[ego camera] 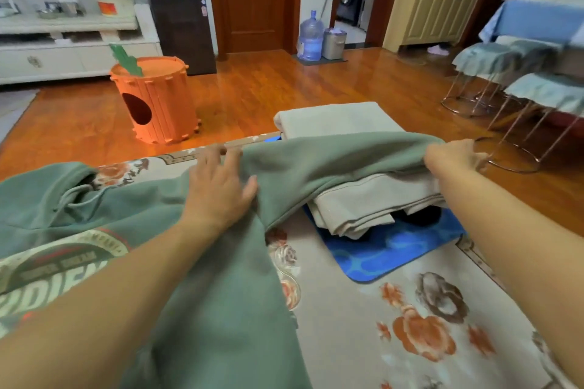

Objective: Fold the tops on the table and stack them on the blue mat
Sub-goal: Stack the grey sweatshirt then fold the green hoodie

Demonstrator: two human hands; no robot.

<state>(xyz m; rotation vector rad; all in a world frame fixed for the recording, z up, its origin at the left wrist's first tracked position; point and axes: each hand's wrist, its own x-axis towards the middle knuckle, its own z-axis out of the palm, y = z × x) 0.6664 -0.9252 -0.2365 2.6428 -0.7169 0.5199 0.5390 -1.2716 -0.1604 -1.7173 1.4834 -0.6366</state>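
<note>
We are reaching both bare arms forward. Our left hand (218,189) is lying flat, fingers straight and spread, thumb out to the right. Our right hand (455,155) is stretching farther out, fingers curled in a pinch.

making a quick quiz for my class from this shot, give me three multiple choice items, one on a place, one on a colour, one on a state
1. Where does the folded beige top lie?
A. on the blue mat
B. on the floor
C. on a stool

2. What colour is the hoodie being handled?
A. red
B. green
C. black

3. What is the right hand doing?
A. hanging idle
B. resting flat on the table
C. gripping the hoodie's sleeve end

Answers:
1 A, blue mat shows under the beige stack.
2 B, the cloth is muted green.
3 C, its fingers curl round the stretched sleeve, while the left hand rests open on the cloth.
</note>
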